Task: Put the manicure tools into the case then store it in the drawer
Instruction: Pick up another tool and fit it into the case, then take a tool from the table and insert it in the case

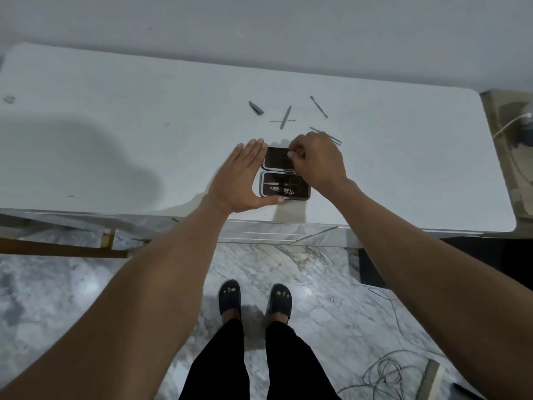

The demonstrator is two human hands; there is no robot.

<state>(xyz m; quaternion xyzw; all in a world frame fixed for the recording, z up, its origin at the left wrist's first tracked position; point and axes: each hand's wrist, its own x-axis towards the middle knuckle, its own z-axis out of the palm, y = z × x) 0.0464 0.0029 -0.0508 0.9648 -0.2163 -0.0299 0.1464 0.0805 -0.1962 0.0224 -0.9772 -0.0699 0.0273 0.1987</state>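
A small dark manicure case (pixel 277 160) lies open on the white tabletop (pixel 115 134). Its near half holds a nail clipper (pixel 281 190), scissors and a slim pointed tool. My left hand (pixel 239 180) rests flat against the case's left side, fingers apart, thumb at its near edge. My right hand (pixel 315 161) is over the far half, fingertips pinched on a thin metal tool whose tip barely shows. Loose tools lie beyond: a dark wedge-shaped tool (pixel 256 108), a nail file (pixel 285 117) crossing a thin pick, a cuticle pusher (pixel 318 106), and tweezers (pixel 331 137) partly behind my right hand.
The table's front edge (pixel 259 223) runs just below the case, with a mirrored drawer front under it. A wall stands behind the table. Cables lie on the marble floor at the lower right. A small bit of debris (pixel 8 99) sits at the far left.
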